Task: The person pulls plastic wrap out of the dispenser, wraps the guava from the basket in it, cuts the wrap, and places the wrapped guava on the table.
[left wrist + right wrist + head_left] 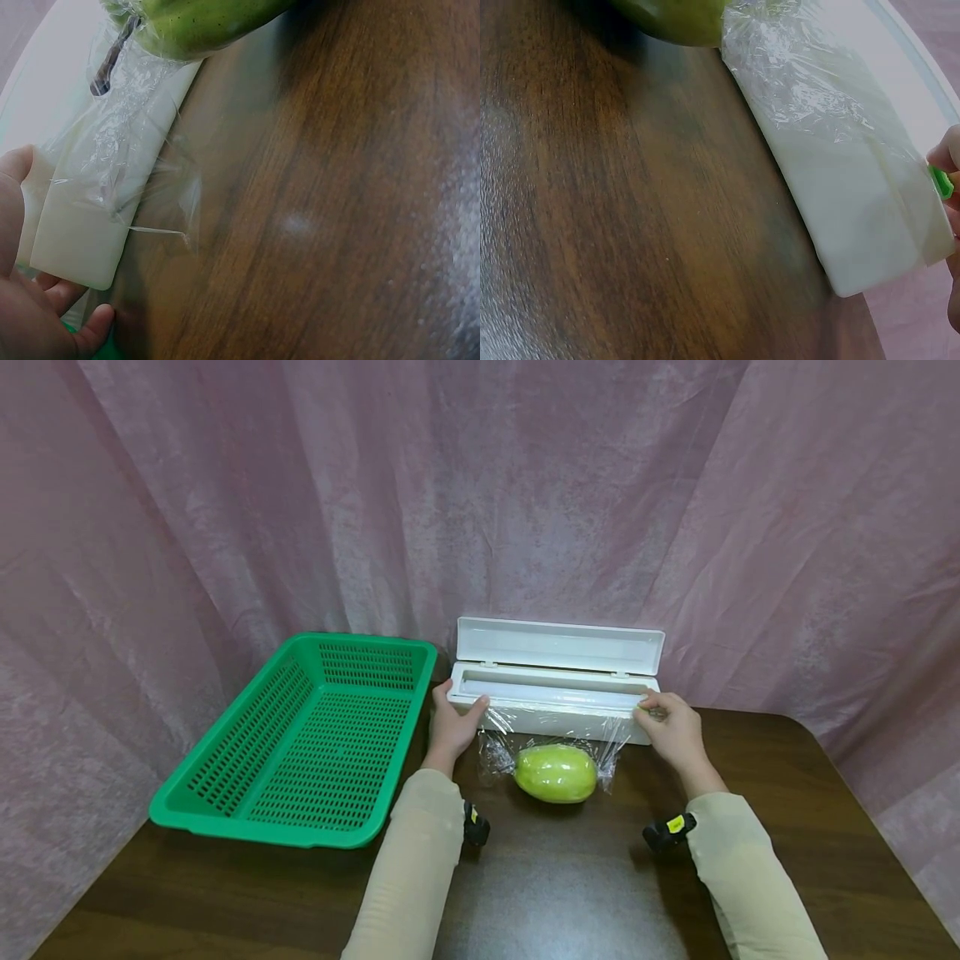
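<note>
An oblong green fruit [556,773] with a brown stem [112,64] lies on the table, wrapped in clear plastic film [495,752]. The film stretches from the fruit up over the front of a white cling wrap dispenser [840,225], whose lid [558,645] stands raised at the back. A pale roll lies inside. My left hand [452,727] grips the dispenser's left end, its thumb over the front edge. At the right end, my right hand [675,732] pinches a small green slide cutter [940,182] on the dispenser's edge; my fingers partly hide it.
A large green plastic basket [408,727] with slotted walls stands left of the dispenser, close to my left forearm. The brown wooden table [555,877] has a rounded far right corner. Behind it hangs a pink curtain [555,485].
</note>
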{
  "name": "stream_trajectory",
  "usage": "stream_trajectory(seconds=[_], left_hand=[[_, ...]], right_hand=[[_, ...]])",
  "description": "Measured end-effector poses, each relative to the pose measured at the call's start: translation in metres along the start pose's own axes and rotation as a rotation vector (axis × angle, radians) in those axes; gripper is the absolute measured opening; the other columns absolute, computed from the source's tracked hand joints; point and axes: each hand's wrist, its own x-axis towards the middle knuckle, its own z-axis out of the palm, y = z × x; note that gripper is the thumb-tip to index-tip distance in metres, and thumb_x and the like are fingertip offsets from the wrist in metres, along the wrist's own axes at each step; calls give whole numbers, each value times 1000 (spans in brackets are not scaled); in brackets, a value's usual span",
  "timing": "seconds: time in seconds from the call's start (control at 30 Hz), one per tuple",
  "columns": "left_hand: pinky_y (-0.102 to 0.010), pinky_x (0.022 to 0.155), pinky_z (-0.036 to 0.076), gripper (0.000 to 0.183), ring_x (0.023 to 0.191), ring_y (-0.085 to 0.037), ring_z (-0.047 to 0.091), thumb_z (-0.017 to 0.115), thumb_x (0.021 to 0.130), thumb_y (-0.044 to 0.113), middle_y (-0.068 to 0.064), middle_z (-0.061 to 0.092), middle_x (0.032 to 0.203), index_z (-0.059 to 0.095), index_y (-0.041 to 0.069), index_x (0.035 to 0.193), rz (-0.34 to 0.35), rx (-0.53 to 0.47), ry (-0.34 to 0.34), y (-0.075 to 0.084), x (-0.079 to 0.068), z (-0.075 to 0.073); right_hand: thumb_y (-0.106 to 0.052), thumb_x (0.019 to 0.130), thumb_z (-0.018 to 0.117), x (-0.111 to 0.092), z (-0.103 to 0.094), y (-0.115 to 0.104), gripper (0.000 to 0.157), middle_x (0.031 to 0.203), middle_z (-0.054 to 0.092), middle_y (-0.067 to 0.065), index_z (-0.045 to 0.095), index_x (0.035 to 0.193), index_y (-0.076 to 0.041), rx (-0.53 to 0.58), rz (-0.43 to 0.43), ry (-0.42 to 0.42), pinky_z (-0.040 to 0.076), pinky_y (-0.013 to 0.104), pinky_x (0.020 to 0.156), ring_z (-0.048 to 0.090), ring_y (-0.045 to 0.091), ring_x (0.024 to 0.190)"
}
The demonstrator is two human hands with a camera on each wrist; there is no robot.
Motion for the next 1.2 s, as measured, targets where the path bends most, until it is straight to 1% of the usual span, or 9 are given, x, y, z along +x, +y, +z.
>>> stream_trajectory(seconds=[0.13, 0.37, 0.57, 0.77, 0.87, 1.0, 1.07, 1.17, 1.2], left_hand=[[-52, 109, 30, 82, 138, -35, 30, 61, 86, 51, -18, 27, 151, 17, 22, 149, 5, -9, -4, 0, 0, -1], [-52, 109, 31, 81, 138, -34, 31, 61, 86, 50, -18, 28, 150, 18, 22, 148, 9, -15, -4, 0, -1, 0], [-50, 109, 30, 80, 137, -34, 32, 62, 86, 50, -19, 30, 149, 19, 23, 148, 6, -10, 1, 2, -2, -1], [-49, 110, 29, 81, 137, -35, 33, 63, 85, 50, -20, 32, 148, 20, 21, 147, 9, 6, 18, 2, -2, 0], [-50, 110, 30, 81, 137, -35, 32, 63, 85, 50, -19, 31, 149, 20, 22, 148, 7, 1, 16, 2, -2, -1], [-51, 109, 30, 81, 137, -35, 32, 63, 85, 50, -19, 29, 149, 20, 22, 148, 9, -7, 9, 2, -2, -1], [-50, 109, 30, 81, 137, -35, 32, 63, 85, 50, -19, 30, 149, 20, 21, 148, 11, -7, 11, 1, -2, -1], [-50, 110, 30, 81, 137, -35, 33, 63, 85, 51, -20, 31, 149, 21, 22, 148, 11, -2, 14, 2, -2, -2], [-50, 110, 30, 81, 137, -35, 33, 63, 85, 51, -20, 31, 149, 21, 22, 147, 12, -1, 15, 1, -2, -1]], right_hand=[[-6, 82, 64, 1, 1, -1, 12, 108, 66, 19, 69, 87, 4, 15, 24, 32, 33, 1, 69, 64, 35, 100], [-5, 80, 64, 1, -3, -4, 12, 105, 66, 20, 70, 85, 5, 12, 48, 34, 35, 3, 68, 63, 35, 101], [-5, 80, 64, 2, -5, -3, 12, 102, 67, 19, 70, 84, 4, 5, 63, 28, 35, 1, 69, 63, 35, 105], [-5, 78, 64, 4, -3, -1, 11, 100, 67, 22, 71, 82, 3, -14, 66, 40, 36, 1, 67, 65, 27, 101], [-4, 78, 64, 4, -3, -2, 11, 100, 67, 23, 71, 82, 4, -12, 52, 45, 37, 2, 66, 66, 29, 100], [-3, 77, 64, 5, -4, -2, 11, 99, 68, 20, 71, 81, 4, -10, 46, 41, 36, 2, 66, 63, 37, 102], [-2, 77, 64, 5, -4, -2, 11, 98, 68, 19, 71, 81, 5, -9, 52, 37, 36, 1, 67, 63, 37, 104], [-3, 77, 64, 5, -5, -3, 11, 97, 68, 20, 71, 82, 4, -9, 56, 37, 37, 1, 68, 64, 31, 105], [-3, 77, 65, 5, -5, -3, 11, 98, 68, 19, 71, 82, 4, -11, 57, 39, 37, 1, 68, 65, 25, 103]])
